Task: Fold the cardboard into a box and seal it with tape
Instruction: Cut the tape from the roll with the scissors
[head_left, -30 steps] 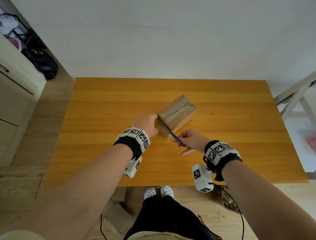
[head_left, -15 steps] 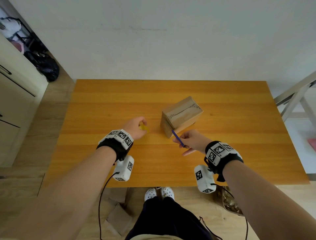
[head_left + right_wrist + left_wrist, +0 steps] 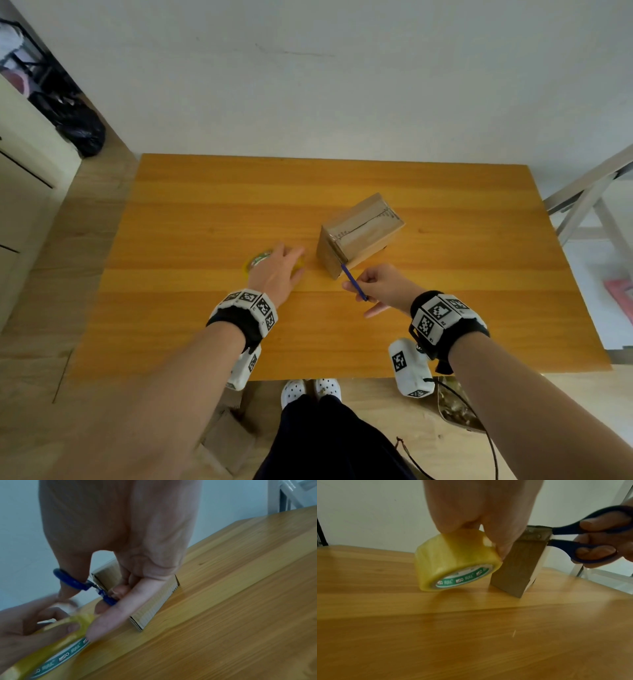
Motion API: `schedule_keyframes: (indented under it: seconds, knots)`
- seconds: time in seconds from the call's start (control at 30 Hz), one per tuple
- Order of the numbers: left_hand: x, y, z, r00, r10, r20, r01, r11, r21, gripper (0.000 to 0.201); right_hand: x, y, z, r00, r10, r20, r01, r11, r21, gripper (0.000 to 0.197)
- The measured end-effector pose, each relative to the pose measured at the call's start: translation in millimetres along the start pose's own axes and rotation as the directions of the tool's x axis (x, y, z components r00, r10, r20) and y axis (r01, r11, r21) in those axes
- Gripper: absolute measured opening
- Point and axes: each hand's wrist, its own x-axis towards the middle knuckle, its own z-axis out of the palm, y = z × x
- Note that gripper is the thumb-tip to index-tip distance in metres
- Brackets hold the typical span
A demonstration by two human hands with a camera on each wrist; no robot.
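A small folded cardboard box stands on the wooden table, with tape along its top seam. My left hand grips a yellow tape roll with a green-and-white core, tilted and touching the table left of the box. The roll is mostly hidden under the hand in the head view. My right hand holds blue-handled scissors, fingers through the loops. The blades meet the box's near upper corner. The roll also fills the lower left of the right wrist view.
The table edge runs close in front of me. A grey metal frame stands off the right side. A black bag lies on the floor at the far left by a cabinet. Cardboard scraps lie under the table.
My left hand left the box's near end and moved left with the tape roll, lowering it to the table. The right hand with the scissors stayed at the box's corner.
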Motion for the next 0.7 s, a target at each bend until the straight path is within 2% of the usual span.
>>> schedule_keyframes:
  seconds: [0.07,0.1,0.33,0.5,0.57,0.63,0.7]
  knots:
    - [1,1,4,0.997,0.027,0.074,-0.028,0.999,0.014,0.049,1,1,0,1.000,-0.010,-0.006,0.010,1.000,-0.004,0.034]
    - [2,3,6,0.994,0.042,0.101,-0.046,0.998,0.042,0.051,1,1,1,1.000,-0.010,-0.009,0.010,1.000,-0.007,0.034]
    - [7,6,15,0.971,0.012,0.238,-0.047,0.989,0.142,0.022,7,4,-2,1.000,-0.023,-0.022,0.022,0.999,-0.047,0.036]
    - [11,4,23,0.967,-0.019,0.255,-0.007,0.995,0.101,0.024,9,8,-3,0.999,-0.027,-0.031,0.025,0.997,-0.078,0.038]
    - [11,6,18,0.976,-0.049,0.212,0.049,0.999,0.003,0.034,10,8,-3,0.999,-0.032,-0.027,0.030,0.996,-0.085,0.037]
    - [12,8,10,0.994,-0.074,0.080,0.083,0.990,-0.115,0.041,10,8,-3,0.999,-0.032,-0.023,0.030,0.996,-0.088,0.035]
    - [18,10,1,0.999,-0.021,-0.028,0.016,0.983,-0.185,0.050,10,9,-2,0.999,-0.037,-0.031,0.034,0.995,-0.089,0.033]
